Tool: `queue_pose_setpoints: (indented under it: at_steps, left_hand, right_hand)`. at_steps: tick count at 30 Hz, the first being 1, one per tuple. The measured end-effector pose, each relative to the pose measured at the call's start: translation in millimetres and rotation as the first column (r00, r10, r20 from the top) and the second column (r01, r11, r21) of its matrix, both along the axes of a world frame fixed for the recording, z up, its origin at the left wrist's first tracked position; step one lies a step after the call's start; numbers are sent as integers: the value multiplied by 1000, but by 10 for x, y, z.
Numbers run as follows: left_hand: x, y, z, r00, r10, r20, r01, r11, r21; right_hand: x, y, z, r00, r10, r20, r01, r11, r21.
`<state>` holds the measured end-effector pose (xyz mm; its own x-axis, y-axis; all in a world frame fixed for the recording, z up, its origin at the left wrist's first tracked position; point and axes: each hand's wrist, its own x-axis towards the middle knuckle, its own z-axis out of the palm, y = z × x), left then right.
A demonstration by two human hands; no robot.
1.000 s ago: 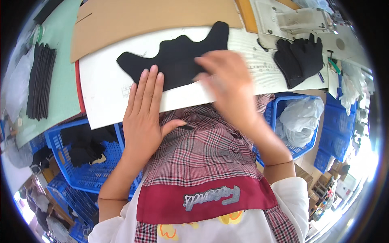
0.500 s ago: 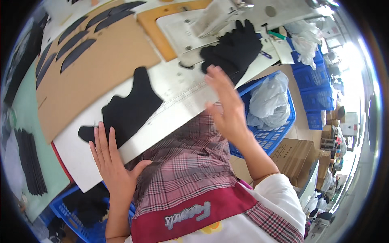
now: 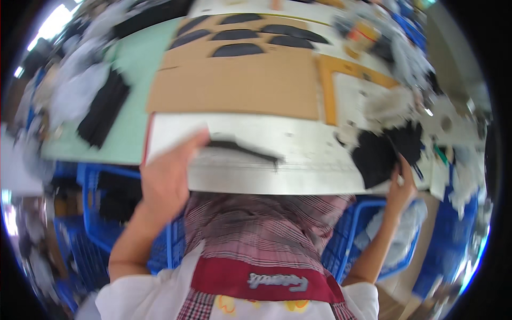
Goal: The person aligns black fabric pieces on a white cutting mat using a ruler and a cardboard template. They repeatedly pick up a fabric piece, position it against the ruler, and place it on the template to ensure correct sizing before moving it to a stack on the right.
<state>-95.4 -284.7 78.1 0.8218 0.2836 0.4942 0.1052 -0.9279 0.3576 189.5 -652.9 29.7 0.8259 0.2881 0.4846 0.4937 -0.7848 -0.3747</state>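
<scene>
My left hand point(image 3: 169, 173), smeared by motion, is over the left part of the white work surface. Its fingers close at the left end of a black fabric piece point(image 3: 242, 149), which shows as a narrow, nearly edge-on strip over the surface. At the right, my right hand point(image 3: 402, 186) pinches the near edge of the dark fabric in a pile of black cut fabric pieces point(image 3: 373, 159). The pile lies beside the sewing machine point(image 3: 392, 109). How many layers the right fingers hold is hidden.
Behind the white surface point(image 3: 298, 178) lies a cardboard sheet point(image 3: 234, 88) bearing several black curved pieces point(image 3: 234, 50). A stack of black strips point(image 3: 104, 109) rests on the green table point(image 3: 136, 80). Blue baskets point(image 3: 88, 213) stand below, one holding clear plastic bags point(image 3: 394, 234).
The view has turned to the right-hand pile and the table now lies level. My left hand has lifted the black piece from lying flat; my right hand has reached the pile.
</scene>
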Motion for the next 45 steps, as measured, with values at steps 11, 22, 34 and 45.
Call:
queue_pose_setpoints:
  at_steps: [11, 22, 34, 45]
  left_hand:
    - [-959, 2625, -346, 807, 588, 62, -554, 714, 428]
    - [-196, 1706, -276, 930, 338, 143, -362, 909, 207]
    - [1554, 872, -220, 977, -202, -65, 207, 975, 81]
    - [1899, 813, -381, 939, -309, -148, 304, 951, -57]
  right_hand:
    - [-1620, 1745, -126, 732, 680, 41, -657, 721, -219]
    - [-357, 2573, 137, 728, 663, 175, -558, 722, -410]
    - [1351, 3543, -96, 552, 816, 170, -514, 494, -701]
    - [1975, 3388, 213, 844, 536, -16, -530, 829, -178]
